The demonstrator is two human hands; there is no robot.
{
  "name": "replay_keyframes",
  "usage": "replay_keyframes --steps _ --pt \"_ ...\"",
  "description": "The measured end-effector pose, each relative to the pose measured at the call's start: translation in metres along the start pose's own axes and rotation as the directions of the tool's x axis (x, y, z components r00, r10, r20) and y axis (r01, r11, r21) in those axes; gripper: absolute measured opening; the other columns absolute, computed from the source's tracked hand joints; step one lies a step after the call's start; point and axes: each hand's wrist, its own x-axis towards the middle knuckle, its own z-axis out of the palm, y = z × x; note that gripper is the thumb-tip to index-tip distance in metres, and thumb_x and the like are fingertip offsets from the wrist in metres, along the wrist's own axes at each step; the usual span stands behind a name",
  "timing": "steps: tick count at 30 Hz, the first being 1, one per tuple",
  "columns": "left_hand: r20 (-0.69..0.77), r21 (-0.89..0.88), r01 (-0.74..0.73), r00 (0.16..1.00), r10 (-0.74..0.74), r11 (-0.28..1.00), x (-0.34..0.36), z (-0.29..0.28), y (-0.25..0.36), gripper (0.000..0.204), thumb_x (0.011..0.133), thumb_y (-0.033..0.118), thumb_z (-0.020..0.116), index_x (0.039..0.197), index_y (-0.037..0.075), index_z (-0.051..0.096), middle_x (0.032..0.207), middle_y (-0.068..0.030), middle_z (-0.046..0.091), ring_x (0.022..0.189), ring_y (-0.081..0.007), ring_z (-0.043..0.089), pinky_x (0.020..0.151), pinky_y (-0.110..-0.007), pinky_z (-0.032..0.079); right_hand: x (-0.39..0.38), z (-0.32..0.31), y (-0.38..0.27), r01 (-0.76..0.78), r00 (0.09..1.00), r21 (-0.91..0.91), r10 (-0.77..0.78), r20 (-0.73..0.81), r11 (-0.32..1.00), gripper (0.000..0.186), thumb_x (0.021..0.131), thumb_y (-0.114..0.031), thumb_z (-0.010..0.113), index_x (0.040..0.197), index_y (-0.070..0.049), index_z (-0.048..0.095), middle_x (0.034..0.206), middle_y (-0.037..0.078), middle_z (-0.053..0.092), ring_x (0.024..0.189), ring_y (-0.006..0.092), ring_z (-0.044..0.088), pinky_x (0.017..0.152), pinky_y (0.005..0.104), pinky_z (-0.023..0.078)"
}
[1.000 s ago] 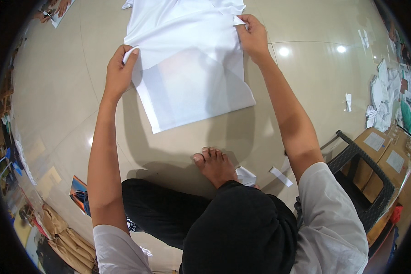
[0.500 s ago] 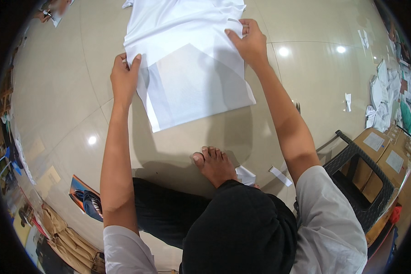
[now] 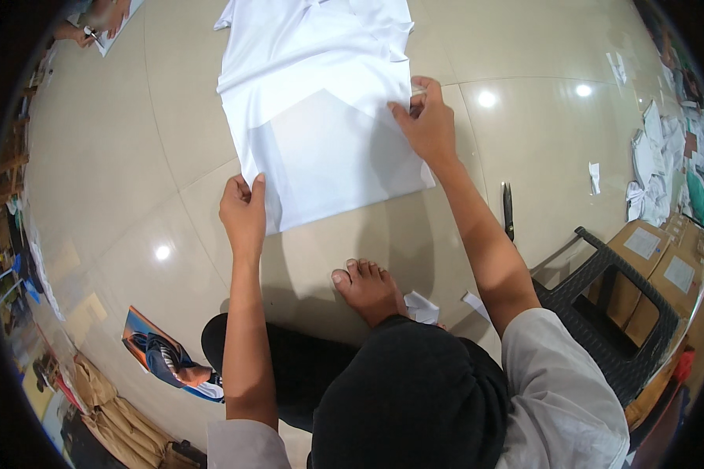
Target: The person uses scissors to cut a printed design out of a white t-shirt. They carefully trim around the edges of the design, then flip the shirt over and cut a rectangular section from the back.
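Note:
A white garment (image 3: pixel 313 59), shirt-like, lies spread on the tiled floor in front of me with creases across its upper part. At its near end a smooth, greyish-white panel (image 3: pixel 336 156) with a peaked top edge shows; whether it lies under or inside the fabric I cannot tell. My left hand (image 3: pixel 244 215) pinches the garment's left edge low down, near the bottom corner. Higher up on the opposite edge, my right hand (image 3: pixel 426 125) grips the fabric between thumb and fingers.
Black-handled scissors (image 3: pixel 508 213) lie right of my right forearm. A dark plastic stool (image 3: pixel 653 313) stands beside cardboard boxes (image 3: pixel 637 241), with white cloth (image 3: pixel 651 160) heaped behind. A picture-covered packet (image 3: pixel 164 352) lies left. Another person's hands (image 3: pixel 105 23) work at the far left.
Both hands have slid nearer to me along the garment's edges, the left one farther. The garment has shifted slightly toward me, and the scissors have come into fuller view.

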Motion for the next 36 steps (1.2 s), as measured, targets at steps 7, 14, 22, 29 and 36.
replay_keyframes --steps 7,14,22,29,36 --pt "0.009 -0.028 0.113 0.994 -0.113 0.993 -0.014 -0.001 -0.013 0.029 0.109 0.024 0.071 0.107 -0.005 0.070 0.091 -0.0030 0.072 0.082 -0.0082 0.058 0.076 -0.028 0.047 -0.041 -0.004 0.006 0.015 1.000 -0.093 -0.014 0.015 0.996 0.053 0.095 -0.023 0.081 0.139 -0.004 0.057 0.077 0.009 0.067 0.072 0.0316 0.069 0.068 0.0453 0.054" --pt "-0.013 -0.112 0.083 0.996 -0.085 0.990 -0.016 0.001 -0.019 0.027 0.110 0.023 0.068 0.106 -0.003 0.071 0.087 -0.0002 0.069 0.077 -0.0066 0.053 0.071 -0.027 0.043 -0.047 -0.007 0.011 0.050 0.999 -0.081 -0.051 -0.006 0.995 0.046 0.097 -0.019 0.079 0.135 -0.005 0.058 0.076 0.010 0.066 0.070 0.0334 0.068 0.066 0.0471 0.053" --pt "0.010 -0.140 0.147 0.989 -0.148 0.979 -0.017 -0.002 -0.025 0.026 0.110 0.022 0.069 0.106 -0.003 0.072 0.086 0.0018 0.068 0.077 -0.0055 0.052 0.070 -0.026 0.042 -0.048 -0.007 0.013 0.063 0.998 -0.089 -0.063 0.002 0.994 0.047 0.096 -0.017 0.080 0.136 -0.005 0.058 0.076 0.010 0.067 0.070 0.0332 0.069 0.066 0.0470 0.053" --pt "-0.012 -0.102 0.089 0.996 -0.091 0.991 -0.018 -0.001 -0.029 0.023 0.109 0.021 0.069 0.104 -0.002 0.072 0.085 0.0021 0.067 0.076 -0.0052 0.051 0.069 -0.026 0.042 -0.052 -0.009 0.015 0.037 0.999 -0.088 -0.037 0.007 0.995 0.046 0.097 -0.018 0.079 0.136 -0.005 0.059 0.078 0.010 0.069 0.072 0.0331 0.070 0.068 0.0465 0.054" --pt "-0.035 -0.098 0.073 0.996 -0.077 0.993 -0.020 -0.001 -0.023 0.023 0.107 0.020 0.070 0.094 0.000 0.067 0.076 0.0039 0.054 0.069 -0.0075 0.043 0.063 -0.028 0.039 -0.055 -0.010 0.017 0.063 0.998 -0.117 -0.062 0.010 0.991 0.046 0.098 -0.019 0.080 0.136 -0.005 0.059 0.079 0.010 0.070 0.073 0.0328 0.071 0.069 0.0468 0.054"
